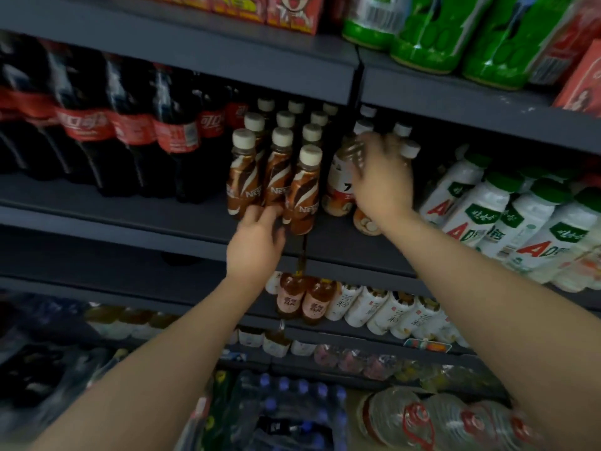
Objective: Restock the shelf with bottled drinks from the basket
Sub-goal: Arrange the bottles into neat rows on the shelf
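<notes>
My left hand [257, 245] reaches up to the front of the coffee bottles [276, 177] on the middle shelf [130, 219]. Its fingers [260, 214] are fairly straight and touch the bases of the front bottles; they curl round nothing that I can see. My right hand [380, 183] is just right of those coffee bottles, past the black shelf divider [353, 102]. Its fingers are spread and bent over the top of a pale bottle [338, 180] with a red band, covering its cap; the hand is blurred, so I cannot tell whether it truly grips the bottle or only rests on it. This pale bottle stands at the shelf's front edge, just beside the coffee bottles. Left of the coffee bottles stand big cola bottles [130, 125]. Well to the right of them lean white bottles with green caps [507, 216]. Below them, on the next shelf down, sit tea bottles [302, 301]. The basket is not in view.
</notes>
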`<control>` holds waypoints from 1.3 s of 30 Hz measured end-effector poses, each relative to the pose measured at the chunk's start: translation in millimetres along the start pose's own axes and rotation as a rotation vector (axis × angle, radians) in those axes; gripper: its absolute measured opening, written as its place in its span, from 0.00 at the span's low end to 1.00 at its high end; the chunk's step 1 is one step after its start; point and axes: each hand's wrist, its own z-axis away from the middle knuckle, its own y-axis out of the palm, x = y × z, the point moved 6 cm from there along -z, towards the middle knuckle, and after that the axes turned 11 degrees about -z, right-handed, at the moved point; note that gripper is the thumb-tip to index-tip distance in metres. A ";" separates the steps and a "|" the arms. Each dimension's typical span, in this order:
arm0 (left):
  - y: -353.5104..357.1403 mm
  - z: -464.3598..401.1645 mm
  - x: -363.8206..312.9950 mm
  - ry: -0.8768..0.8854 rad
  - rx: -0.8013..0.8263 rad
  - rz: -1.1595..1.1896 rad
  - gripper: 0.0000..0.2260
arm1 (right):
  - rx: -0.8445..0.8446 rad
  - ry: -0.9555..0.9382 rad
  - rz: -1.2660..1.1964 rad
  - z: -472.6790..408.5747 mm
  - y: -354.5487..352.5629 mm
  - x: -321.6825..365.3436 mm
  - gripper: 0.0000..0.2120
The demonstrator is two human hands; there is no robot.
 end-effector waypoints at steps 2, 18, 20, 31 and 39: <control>-11.2 -5.2 20.0 -0.107 -0.049 -0.012 0.19 | 0.106 -0.177 -0.093 -5.6 20.2 43.8 0.12; 7.7 -55.5 69.4 -0.227 0.011 0.192 0.32 | 0.482 -0.112 0.000 -77.4 93.6 68.4 0.17; 8.7 -52.6 66.0 -0.198 0.014 0.157 0.33 | 0.501 -0.116 0.006 -77.5 90.2 65.3 0.17; 9.3 -61.6 74.3 -0.195 -0.019 0.107 0.34 | 0.481 -0.064 -0.161 -102.5 112.8 90.1 0.18; 10.2 -56.8 83.6 -0.186 -0.069 0.282 0.34 | 0.619 -0.221 -0.082 -109.1 135.3 108.8 0.14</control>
